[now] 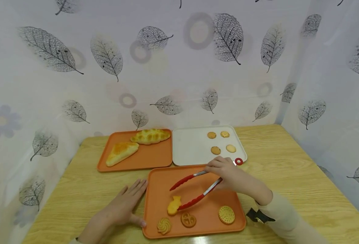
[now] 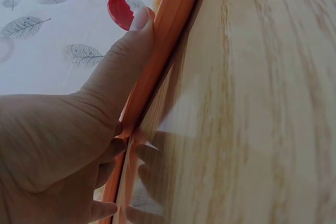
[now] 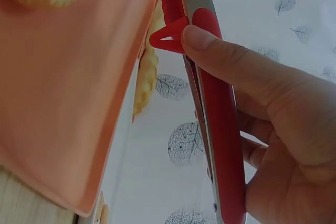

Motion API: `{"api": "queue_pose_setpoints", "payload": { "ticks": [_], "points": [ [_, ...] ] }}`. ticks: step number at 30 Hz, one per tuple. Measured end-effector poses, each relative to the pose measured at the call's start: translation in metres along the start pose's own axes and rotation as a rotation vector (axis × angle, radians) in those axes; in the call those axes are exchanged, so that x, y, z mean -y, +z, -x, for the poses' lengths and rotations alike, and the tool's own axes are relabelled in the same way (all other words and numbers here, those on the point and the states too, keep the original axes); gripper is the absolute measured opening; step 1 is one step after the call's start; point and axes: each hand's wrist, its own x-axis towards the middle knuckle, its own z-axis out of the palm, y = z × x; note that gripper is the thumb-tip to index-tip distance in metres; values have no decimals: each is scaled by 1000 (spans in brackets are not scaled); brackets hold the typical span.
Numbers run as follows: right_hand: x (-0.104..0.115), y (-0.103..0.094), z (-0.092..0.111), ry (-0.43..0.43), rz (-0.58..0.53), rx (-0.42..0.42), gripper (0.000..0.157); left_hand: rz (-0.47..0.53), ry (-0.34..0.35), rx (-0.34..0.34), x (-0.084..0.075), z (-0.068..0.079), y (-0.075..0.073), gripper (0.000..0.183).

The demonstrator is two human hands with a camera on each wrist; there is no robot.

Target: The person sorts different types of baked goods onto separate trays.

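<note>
My right hand [image 1: 228, 173] grips red-and-silver tongs [image 3: 223, 129] over the front orange tray [image 1: 207, 222]. The tongs' arms are spread. One red tip lies at the right edge of a yellow fish-shaped cookie [image 1: 174, 205]; the other is farther back, apart from it. Straight-fingered, my left hand [image 1: 121, 205] rests at this tray's left side, its thumb against the rim in the left wrist view. Near the tray's front lie a swirl cookie [image 1: 164, 226] and a pretzel-shaped cookie [image 1: 188, 220], with a round dotted cookie [image 1: 226, 215] at the right.
Behind stands a white tray [image 1: 191, 145] with several small cookies [image 1: 215, 150] on its right half. Beside it, another orange tray [image 1: 152, 157] carries a braided bread [image 1: 150, 136] and a triangular pastry [image 1: 121, 153]. A leaf-patterned curtain [image 1: 173, 78] hangs behind the wooden table [image 1: 289, 162].
</note>
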Motion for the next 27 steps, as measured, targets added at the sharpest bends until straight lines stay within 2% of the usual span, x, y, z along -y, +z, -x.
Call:
{"api": "queue_pose_setpoints", "payload": {
  "ticks": [9,18,23,27],
  "points": [
    [11,6,-3,24,33,79,56,-2,7,-10,1,1,1,129],
    [13,7,-2,-1,17,76,49,2,7,-11,0,2,-1,129],
    [13,7,-1,-1,27,67,50,14,-10,1,-1,3,-2,129],
    [12,4,-1,8,30,49,50,7,1,1,-1,3,-3,129]
  ]
}}
